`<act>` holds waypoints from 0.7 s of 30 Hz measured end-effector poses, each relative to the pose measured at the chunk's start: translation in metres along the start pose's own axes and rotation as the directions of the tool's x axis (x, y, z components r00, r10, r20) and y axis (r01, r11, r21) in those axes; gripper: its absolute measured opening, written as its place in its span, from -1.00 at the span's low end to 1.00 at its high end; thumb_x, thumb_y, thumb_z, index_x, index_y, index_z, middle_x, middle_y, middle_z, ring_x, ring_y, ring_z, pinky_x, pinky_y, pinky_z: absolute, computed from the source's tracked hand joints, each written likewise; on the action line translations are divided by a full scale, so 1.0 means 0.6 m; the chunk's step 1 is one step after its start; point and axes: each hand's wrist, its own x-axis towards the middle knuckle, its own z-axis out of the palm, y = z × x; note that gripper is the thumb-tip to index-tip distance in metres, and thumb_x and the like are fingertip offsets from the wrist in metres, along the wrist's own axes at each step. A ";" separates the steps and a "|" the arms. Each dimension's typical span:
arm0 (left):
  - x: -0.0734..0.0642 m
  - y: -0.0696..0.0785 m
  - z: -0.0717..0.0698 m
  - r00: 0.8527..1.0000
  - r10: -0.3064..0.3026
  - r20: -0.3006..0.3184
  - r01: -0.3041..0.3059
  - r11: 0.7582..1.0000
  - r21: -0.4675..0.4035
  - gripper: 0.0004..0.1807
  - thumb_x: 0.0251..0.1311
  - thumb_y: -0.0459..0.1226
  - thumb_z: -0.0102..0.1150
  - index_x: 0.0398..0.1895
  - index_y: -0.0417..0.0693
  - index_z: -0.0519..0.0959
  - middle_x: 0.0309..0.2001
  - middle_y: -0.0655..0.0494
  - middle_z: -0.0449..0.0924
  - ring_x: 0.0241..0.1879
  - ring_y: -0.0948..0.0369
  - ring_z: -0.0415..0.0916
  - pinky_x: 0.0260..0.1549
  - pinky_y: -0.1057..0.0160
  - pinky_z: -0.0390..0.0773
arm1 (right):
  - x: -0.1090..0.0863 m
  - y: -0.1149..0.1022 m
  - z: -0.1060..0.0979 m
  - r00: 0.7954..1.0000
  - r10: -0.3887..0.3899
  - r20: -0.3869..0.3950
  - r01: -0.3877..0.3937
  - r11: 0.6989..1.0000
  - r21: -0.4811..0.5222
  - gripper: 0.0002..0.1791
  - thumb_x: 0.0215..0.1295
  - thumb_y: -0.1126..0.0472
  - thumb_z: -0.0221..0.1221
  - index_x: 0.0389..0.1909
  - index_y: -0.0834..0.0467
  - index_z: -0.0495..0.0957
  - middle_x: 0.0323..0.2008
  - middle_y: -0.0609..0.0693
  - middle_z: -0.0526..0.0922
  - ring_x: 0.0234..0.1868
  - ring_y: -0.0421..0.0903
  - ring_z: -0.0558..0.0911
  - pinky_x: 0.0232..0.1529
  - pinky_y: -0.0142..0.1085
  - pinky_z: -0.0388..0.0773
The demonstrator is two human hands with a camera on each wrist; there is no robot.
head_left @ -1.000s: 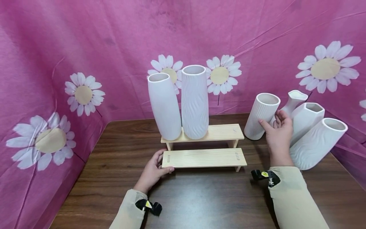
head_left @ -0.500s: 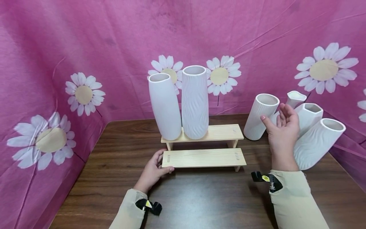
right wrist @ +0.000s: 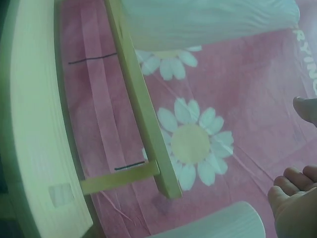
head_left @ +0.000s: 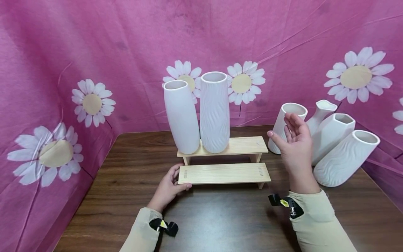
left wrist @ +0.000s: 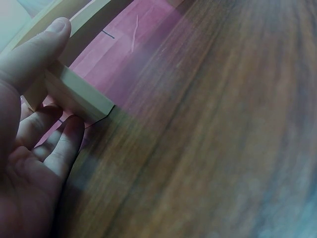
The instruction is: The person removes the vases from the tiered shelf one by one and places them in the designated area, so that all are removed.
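Observation:
A two-step wooden stand (head_left: 224, 173) sits mid-table; its upper step (head_left: 245, 145) carries a smooth white vase (head_left: 181, 117) and a wavy-textured white vase (head_left: 214, 112). My left hand (head_left: 170, 187) grips the left end of the lower step, thumb on top, fingers under the leg (left wrist: 74, 94). My right hand (head_left: 294, 143) hovers open in the air, palm left, in front of a ribbed white vase (head_left: 281, 120), holding nothing. In the right wrist view the stand (right wrist: 34, 148) and the wavy vase (right wrist: 208, 20) appear.
Three more white vases stand at the right: a narrow-necked one (head_left: 322, 111), an angular one (head_left: 333, 134) and a wavy one (head_left: 346, 157) leaning. Pink daisy-print cloth (head_left: 94, 52) walls the back and sides. The brown table (head_left: 220, 220) stretches toward me.
My right hand has drawn left and up, away from the group of vases, with nothing in it. The left hand stays on the lower step.

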 end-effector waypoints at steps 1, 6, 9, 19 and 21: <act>0.000 0.000 0.000 1.000 0.000 0.000 0.000 1.000 -0.002 -0.13 -0.01 -0.52 0.47 0.41 -0.23 0.28 0.23 -0.19 0.54 -0.02 0.14 0.58 -0.15 0.34 0.59 | -0.002 0.000 0.002 1.000 0.003 0.013 -0.003 1.000 -0.005 -0.12 -0.02 0.67 0.33 0.38 0.30 0.27 0.36 0.20 0.37 0.42 -0.01 0.32 0.42 -0.35 0.20; -0.001 0.003 0.001 1.000 0.006 0.001 -0.006 1.000 -0.012 -0.14 0.00 -0.53 0.47 0.41 -0.25 0.27 0.22 -0.21 0.54 -0.03 0.15 0.57 -0.16 0.34 0.60 | -0.016 0.000 0.017 0.997 0.009 0.074 -0.003 0.997 -0.071 -0.15 0.04 0.63 0.33 0.40 0.32 0.25 0.36 0.19 0.39 0.42 -0.02 0.33 0.42 -0.33 0.21; -0.002 0.005 0.001 1.000 0.011 0.000 -0.011 1.000 -0.011 -0.14 0.00 -0.52 0.47 0.40 -0.26 0.27 0.22 -0.22 0.54 -0.02 0.15 0.57 -0.15 0.35 0.59 | -0.026 0.003 0.027 0.991 0.015 0.129 0.005 0.988 -0.154 -0.13 0.08 0.57 0.35 0.44 0.30 0.22 0.39 0.18 0.38 0.43 -0.04 0.33 0.41 -0.34 0.22; -0.001 0.003 0.001 1.000 -0.007 -0.003 0.007 1.000 -0.003 -0.13 -0.01 -0.52 0.47 0.41 -0.23 0.28 0.23 -0.18 0.54 -0.01 0.14 0.57 -0.13 0.34 0.58 | -0.049 0.019 0.051 0.944 0.070 0.323 0.005 0.974 -0.228 -0.12 0.17 0.48 0.35 0.47 0.34 0.13 0.43 0.23 0.31 0.47 0.09 0.26 0.41 -0.30 0.22; -0.001 0.003 0.002 1.000 -0.006 -0.009 0.006 1.000 -0.004 -0.13 -0.01 -0.52 0.48 0.41 -0.22 0.28 0.22 -0.18 0.55 -0.02 0.14 0.57 -0.14 0.35 0.58 | -0.052 0.027 0.058 0.928 0.079 0.363 0.008 0.973 -0.232 -0.13 0.18 0.46 0.36 0.47 0.36 0.13 0.42 0.23 0.31 0.46 0.11 0.26 0.42 -0.20 0.23</act>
